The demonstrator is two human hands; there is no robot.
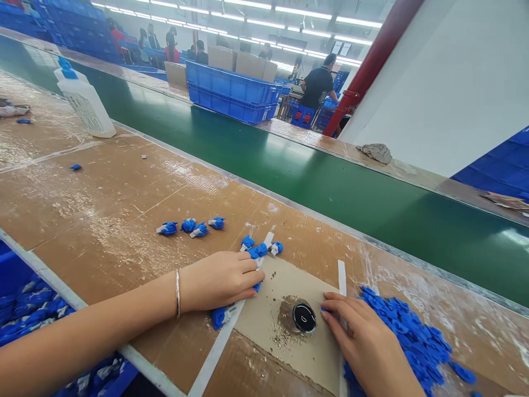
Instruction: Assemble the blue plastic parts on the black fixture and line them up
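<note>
My left hand (221, 280) rests palm down on the brown worktable (103, 209), fingers curled over small blue-and-white plastic parts (223, 316) at the edge of a cardboard pad (268, 314). My right hand (363, 342) lies on the pad's right side, fingertips next to a round black disc (305, 317) set in the pad; whether it pinches a part is unclear. A heap of blue parts (413, 342) lies under and right of that hand. More blue parts sit in a short row (192, 226) and a small cluster (260, 248) beyond my left hand.
A green conveyor belt (289, 171) runs past the far edge of the table. A white bottle with a blue cap (85, 102) stands at the left. Blue crates (231, 91), cardboard boxes, a grey rag (375, 153) and several people are beyond the belt. A blue bin of parts (25, 309) sits lower left.
</note>
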